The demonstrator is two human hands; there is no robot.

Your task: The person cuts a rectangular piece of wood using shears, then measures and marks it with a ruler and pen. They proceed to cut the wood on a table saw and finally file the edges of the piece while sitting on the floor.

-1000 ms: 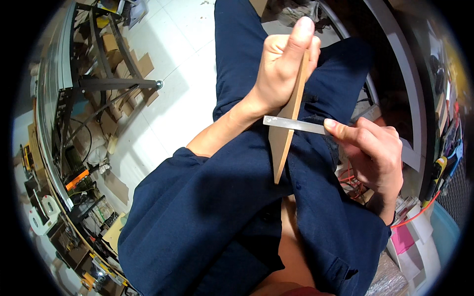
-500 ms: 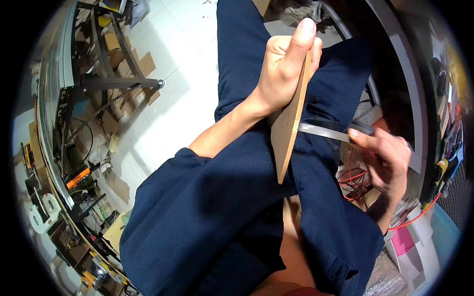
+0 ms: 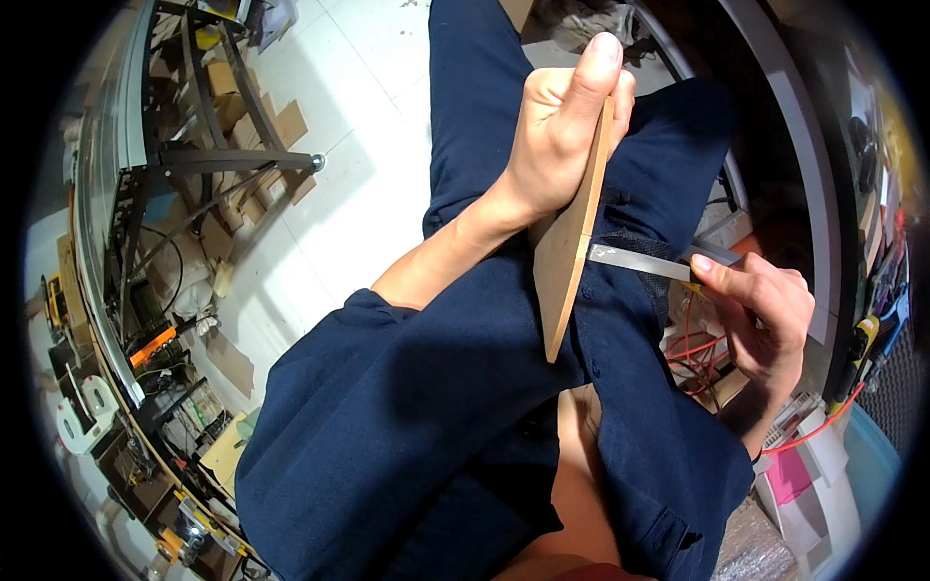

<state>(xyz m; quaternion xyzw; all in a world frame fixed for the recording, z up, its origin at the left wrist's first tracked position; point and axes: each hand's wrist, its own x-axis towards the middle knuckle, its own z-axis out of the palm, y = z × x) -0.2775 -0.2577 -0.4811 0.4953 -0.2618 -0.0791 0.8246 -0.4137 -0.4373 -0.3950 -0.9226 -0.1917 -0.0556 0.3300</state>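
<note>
My left hand (image 3: 562, 140) is closed round the upper end of a thin wooden board (image 3: 564, 266), its thumb pointing up along the edge. The board stands nearly edge-on over my lap, its lower end tapering to a point in this view. From the right, my right hand (image 3: 767, 305) pinches a flat silvery metal strip (image 3: 641, 262). The strip's far end meets the board's narrow edge about midway down; whether it passes into or behind the board I cannot tell. A bit of yellow shows at the strip beneath my fingers.
A dark metal frame (image 3: 228, 163) with cardboard pieces (image 3: 291, 124) under it stands at the left. Tools crowd a bench along the left rim. Red cable (image 3: 819, 433) and a white box (image 3: 804, 484) lie at the lower right, beside a light curved frame (image 3: 799, 126).
My right hand has shifted slightly right and down with the metal strip, whose face now shows brighter. My left hand and the board have barely moved.
</note>
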